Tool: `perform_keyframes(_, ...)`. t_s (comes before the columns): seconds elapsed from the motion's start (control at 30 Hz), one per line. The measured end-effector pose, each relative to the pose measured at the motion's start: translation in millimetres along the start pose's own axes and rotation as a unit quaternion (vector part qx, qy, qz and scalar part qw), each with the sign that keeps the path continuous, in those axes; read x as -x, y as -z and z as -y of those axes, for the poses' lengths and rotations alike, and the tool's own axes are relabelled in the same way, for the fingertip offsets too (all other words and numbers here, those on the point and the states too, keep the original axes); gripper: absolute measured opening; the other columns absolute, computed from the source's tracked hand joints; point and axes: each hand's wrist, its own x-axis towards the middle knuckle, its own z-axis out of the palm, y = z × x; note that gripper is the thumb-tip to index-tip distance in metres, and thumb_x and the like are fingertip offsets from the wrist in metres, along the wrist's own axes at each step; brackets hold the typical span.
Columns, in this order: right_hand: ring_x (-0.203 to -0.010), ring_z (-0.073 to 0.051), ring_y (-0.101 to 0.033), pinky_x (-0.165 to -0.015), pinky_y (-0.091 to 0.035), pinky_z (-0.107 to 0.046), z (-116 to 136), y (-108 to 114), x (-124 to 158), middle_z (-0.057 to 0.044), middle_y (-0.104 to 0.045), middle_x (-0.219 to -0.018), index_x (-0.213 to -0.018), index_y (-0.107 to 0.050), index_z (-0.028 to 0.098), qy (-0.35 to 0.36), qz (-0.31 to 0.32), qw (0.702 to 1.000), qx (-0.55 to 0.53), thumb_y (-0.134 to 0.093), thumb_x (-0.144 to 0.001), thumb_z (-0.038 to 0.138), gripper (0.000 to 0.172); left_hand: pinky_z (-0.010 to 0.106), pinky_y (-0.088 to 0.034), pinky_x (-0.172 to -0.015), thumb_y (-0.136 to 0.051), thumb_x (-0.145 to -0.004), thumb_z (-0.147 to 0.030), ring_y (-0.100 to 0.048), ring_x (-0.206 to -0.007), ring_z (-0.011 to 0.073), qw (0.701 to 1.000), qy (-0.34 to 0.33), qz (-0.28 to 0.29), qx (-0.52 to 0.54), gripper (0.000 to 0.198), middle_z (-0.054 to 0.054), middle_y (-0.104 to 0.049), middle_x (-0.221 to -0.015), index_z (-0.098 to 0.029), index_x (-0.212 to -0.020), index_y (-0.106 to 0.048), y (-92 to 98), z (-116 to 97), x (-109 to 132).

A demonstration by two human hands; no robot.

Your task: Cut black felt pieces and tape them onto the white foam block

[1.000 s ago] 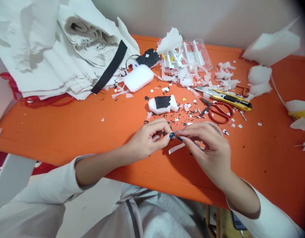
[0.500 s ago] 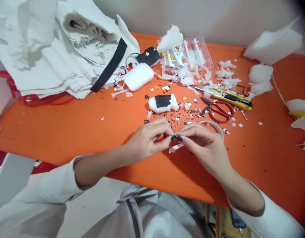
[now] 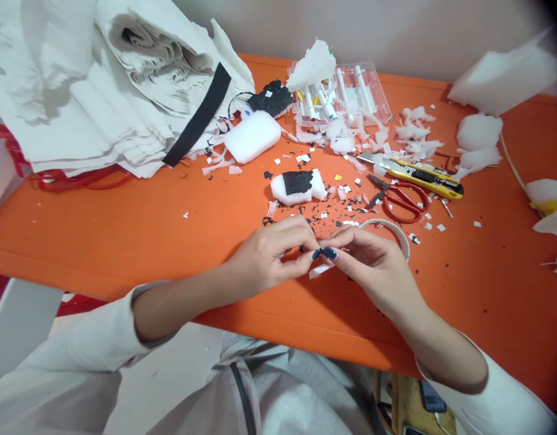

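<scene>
My left hand (image 3: 278,251) and my right hand (image 3: 373,260) meet above the orange table (image 3: 170,241), thumbs and forefingers pinched tip to tip. Whatever small piece sits between them is too tiny to name. Below my fingers lies a strip of white tape (image 3: 321,271), partly covered by my right hand. A tape roll (image 3: 402,237) rests flat just behind that hand. Beyond my fingertips is a white foam piece (image 3: 283,192) with a black patch (image 3: 298,182) on its top. Black and white scraps (image 3: 324,215) are scattered around it.
Red-handled scissors (image 3: 403,202) and a yellow box cutter (image 3: 426,176) lie to the right. Behind are a clear case of markers (image 3: 364,90), a white foam block (image 3: 254,138) and a black strip (image 3: 199,118) on a stack of white sheets (image 3: 101,127). Foam shapes (image 3: 480,133) stand far right.
Both hands keep their pinch in nearly the same spot, with only a slight shift of the fingertips. The view has tilted a little; nothing on the table has visibly moved.
</scene>
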Motion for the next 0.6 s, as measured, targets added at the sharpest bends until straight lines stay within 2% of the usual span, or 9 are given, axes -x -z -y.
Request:
perform_keyframes(0.2,-0.075,-0.015,-0.069,-0.069,-0.060,-0.029,3,2,1,-0.003,-0.072,-0.084,-0.084,-0.074,0.022,0.017,0.010,0.999,0.047,-0.066,-0.087,0.028,0.011,0.019,-0.040,-0.060,-0.054,-0.087,-0.010,-0.050,-0.068,0.0080,1.000,0.016,0.000,0.011,0.011,0.000,-0.055,-0.080,-0.017,-0.079,-0.059,0.6,0,-1)
perform_keyframes(0.37,-0.081,-0.017,-0.068,-0.072,-0.058,-0.031,1,9,3,-0.004,-0.071,-0.089,-0.092,-0.073,0.023,0.074,0.009,0.986,0.146,-0.062,-0.088,0.022,0.012,0.019,-0.038,-0.057,-0.054,-0.086,-0.010,-0.048,-0.066,0.0076,1.000,0.018,-0.007,0.021,0.011,0.000,-0.054,-0.080,-0.017,-0.078,-0.058,0.8,-1,-1)
perform_keyframes(0.47,-0.081,-0.017,-0.067,-0.072,-0.056,-0.030,0,10,3,-0.004,-0.071,-0.088,-0.091,-0.072,0.023,0.119,-0.002,0.966,0.230,-0.061,-0.088,0.019,0.012,0.019,-0.038,-0.058,-0.053,-0.087,-0.011,-0.049,-0.067,0.0080,0.999,0.026,0.005,0.020,0.012,0.000,-0.055,-0.079,-0.017,-0.078,-0.059,0.4,-1,-1)
perform_keyframes(0.6,-0.078,-0.016,-0.066,-0.069,-0.054,-0.027,3,12,2,-0.003,-0.072,-0.083,-0.089,-0.069,0.022,0.188,-0.027,0.920,0.344,-0.060,-0.087,0.016,0.011,0.020,-0.040,-0.064,-0.052,-0.088,-0.012,-0.050,-0.071,0.0086,0.999,0.035,0.025,0.021,0.012,0.000,-0.055,-0.079,-0.017,-0.078,-0.058,0.0,1,-2)
